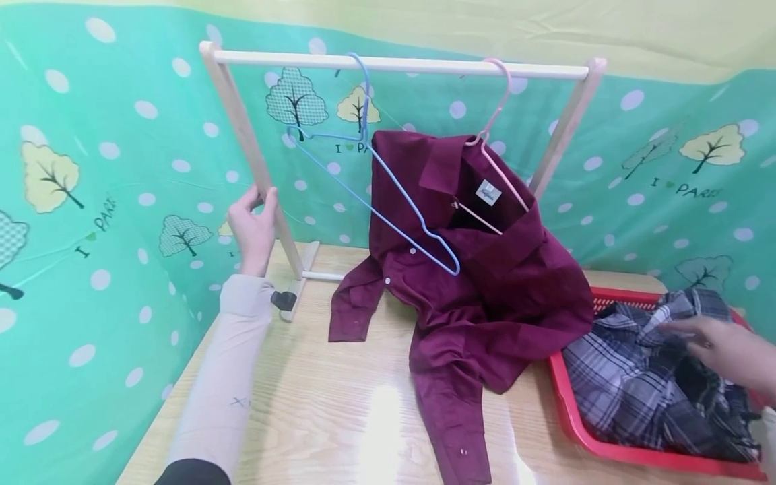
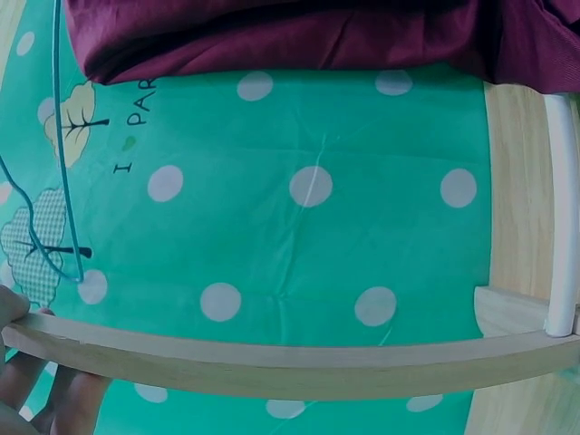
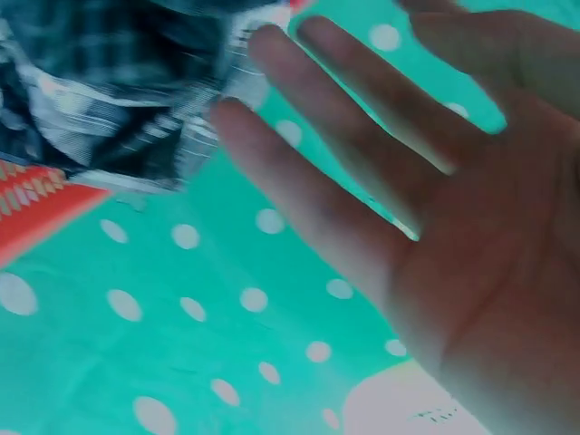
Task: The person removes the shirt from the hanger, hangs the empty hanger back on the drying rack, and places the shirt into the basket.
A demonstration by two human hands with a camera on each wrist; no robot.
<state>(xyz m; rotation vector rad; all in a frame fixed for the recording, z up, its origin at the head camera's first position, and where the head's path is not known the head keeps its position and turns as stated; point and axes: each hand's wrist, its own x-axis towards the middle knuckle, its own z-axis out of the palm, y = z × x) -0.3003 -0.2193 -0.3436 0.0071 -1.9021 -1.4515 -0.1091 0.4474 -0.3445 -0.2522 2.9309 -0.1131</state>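
Note:
My left hand (image 1: 254,225) pinches the left wooden post (image 1: 242,128) of a clothes rack, thumb on one side and fingers behind, as the left wrist view also shows. Over the basket at right is my right hand (image 1: 730,353), its fingers (image 3: 317,186) extended and spread, fingertips close to a grey plaid shirt (image 1: 630,377). That shirt lies bunched in a red basket (image 1: 566,404). From the rack's white rail (image 1: 418,64) hangs a maroon shirt (image 1: 509,289) on a pink hanger (image 1: 503,101); it sags to the right, with one hanger arm showing inside its open collar.
A bare blue hanger (image 1: 394,178) hangs from the rail left of the maroon shirt, overlapping it in the head view. The rack stands on a light wooden table (image 1: 327,404). Behind it hangs a green dotted cloth (image 1: 109,222) printed with trees.

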